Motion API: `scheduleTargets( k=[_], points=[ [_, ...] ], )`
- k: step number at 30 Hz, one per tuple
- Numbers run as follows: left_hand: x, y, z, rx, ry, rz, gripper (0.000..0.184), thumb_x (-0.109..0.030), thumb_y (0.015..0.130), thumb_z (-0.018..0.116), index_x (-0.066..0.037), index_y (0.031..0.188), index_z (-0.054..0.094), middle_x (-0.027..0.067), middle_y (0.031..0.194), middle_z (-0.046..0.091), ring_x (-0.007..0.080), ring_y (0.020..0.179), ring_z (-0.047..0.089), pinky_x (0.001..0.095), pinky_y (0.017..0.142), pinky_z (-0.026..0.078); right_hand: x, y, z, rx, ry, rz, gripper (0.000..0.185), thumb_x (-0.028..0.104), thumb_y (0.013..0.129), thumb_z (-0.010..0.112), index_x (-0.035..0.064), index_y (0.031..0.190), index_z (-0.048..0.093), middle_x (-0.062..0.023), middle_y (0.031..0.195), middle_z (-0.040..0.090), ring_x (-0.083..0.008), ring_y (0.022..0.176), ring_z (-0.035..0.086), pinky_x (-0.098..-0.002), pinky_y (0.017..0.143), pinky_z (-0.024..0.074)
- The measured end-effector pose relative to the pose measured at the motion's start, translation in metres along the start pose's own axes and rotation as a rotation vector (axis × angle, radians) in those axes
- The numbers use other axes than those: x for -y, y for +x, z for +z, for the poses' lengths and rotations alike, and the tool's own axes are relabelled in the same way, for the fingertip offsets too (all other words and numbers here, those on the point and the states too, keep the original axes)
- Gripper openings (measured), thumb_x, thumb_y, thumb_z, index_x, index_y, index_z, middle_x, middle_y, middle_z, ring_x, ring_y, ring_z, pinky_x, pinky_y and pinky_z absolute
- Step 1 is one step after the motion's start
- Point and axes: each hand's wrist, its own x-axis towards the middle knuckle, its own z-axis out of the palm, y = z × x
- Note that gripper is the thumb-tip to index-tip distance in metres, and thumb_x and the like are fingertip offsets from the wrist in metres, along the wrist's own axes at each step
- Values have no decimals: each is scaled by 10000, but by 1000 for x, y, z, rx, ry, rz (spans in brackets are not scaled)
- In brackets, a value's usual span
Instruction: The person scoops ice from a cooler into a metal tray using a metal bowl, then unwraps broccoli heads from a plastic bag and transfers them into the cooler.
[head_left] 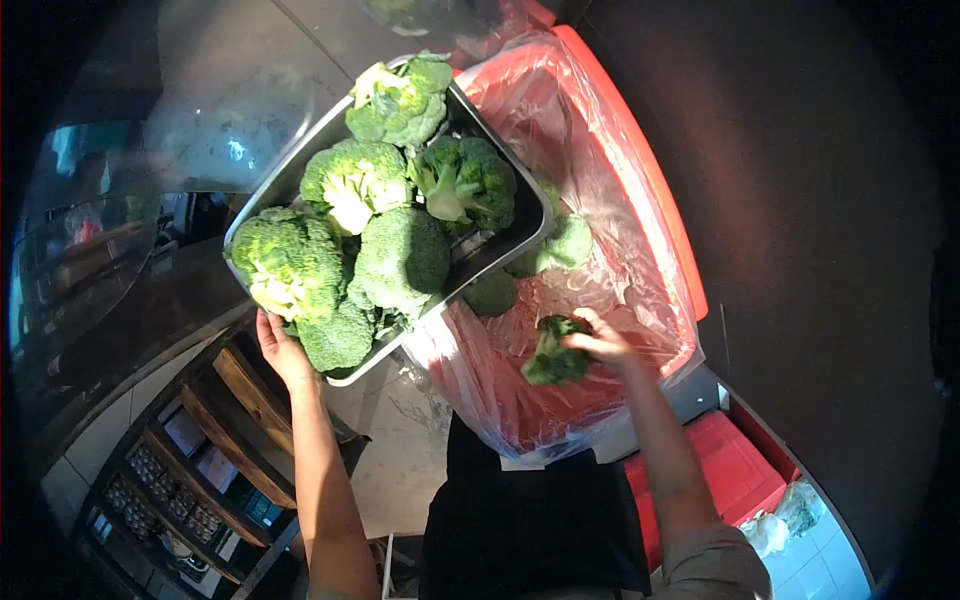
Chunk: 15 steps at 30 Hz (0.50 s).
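A metal tray (520, 238) holds several broccoli heads (403, 258) and sits tilted over the left side of a red crate (640, 160). My left hand (283, 352) grips the tray's lower left edge, its fingers partly hidden beneath the tray and the broccoli. Over the crate, my right hand (602, 343) is closed on a small broccoli piece (553, 355). Clear plastic film (480, 375) lines the crate. More broccoli (568, 243) lies inside it, partly covered by the tray.
Wooden slatted shelving (235, 395) stands at the lower left. A red box (715, 465) is at the lower right, with a plastic bag (768, 533) beside it. A shiny metal surface (240, 80) extends across the upper left.
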Motion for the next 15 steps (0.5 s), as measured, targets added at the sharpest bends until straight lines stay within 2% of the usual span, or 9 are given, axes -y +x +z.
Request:
scheduleTargets(
  k=[1,3,6,9,10,13,15],
  points=[
    [4,2,-4,9,-5,9,302,-162,905,459,-18,1170,449,78,1079,553,139,946,537,276,816,441,-37,26,12,-100,89,78,689,251,657,724,-18,1190,382,-159,1008,526,-249,968,512,-348,802,439],
    [4,2,-5,36,16,30,277,-148,907,448,-21,1154,454,81,1075,550,151,944,542,286,815,450,-90,72,37,-456,-188,43,796,319,613,759,-4,1202,333,-206,1071,445,-292,993,470,-390,849,400],
    [6,2,-11,51,-9,-6,255,-128,907,436,-35,1144,448,83,1086,544,161,942,545,307,812,459,-148,112,93,-782,-514,-152,907,368,575,776,10,1236,269,-249,1165,311,-346,1082,375,-427,904,340],
    [1,-3,-6,47,28,-5,283,-116,911,415,-42,1184,427,82,1102,539,166,939,548,306,810,459,-155,108,130,-605,-360,42,920,331,597,768,15,1259,213,-259,1171,242,-415,1131,281,-461,950,279],
    [-1,-3,-8,32,47,-15,287,-116,912,411,-43,1189,424,82,1105,538,166,940,548,305,810,459,-157,105,134,-624,-424,53,868,322,601,765,6,1221,247,-255,1144,279,-428,1054,390,-467,891,363],
    [1,-3,-6,8,60,-38,298,-119,915,403,-44,1203,418,80,1110,537,167,942,548,305,805,460,-155,101,129,-493,-443,132,886,280,622,764,7,1238,187,-240,1136,279,-459,1000,421,-486,848,398],
    [1,-3,-7,11,50,-36,303,-126,916,404,-45,1208,417,76,1110,538,166,941,549,305,799,462,-153,108,131,-502,-470,197,913,293,616,769,-10,1232,167,-236,1131,286,-452,964,451,-480,807,425]
  ],
)
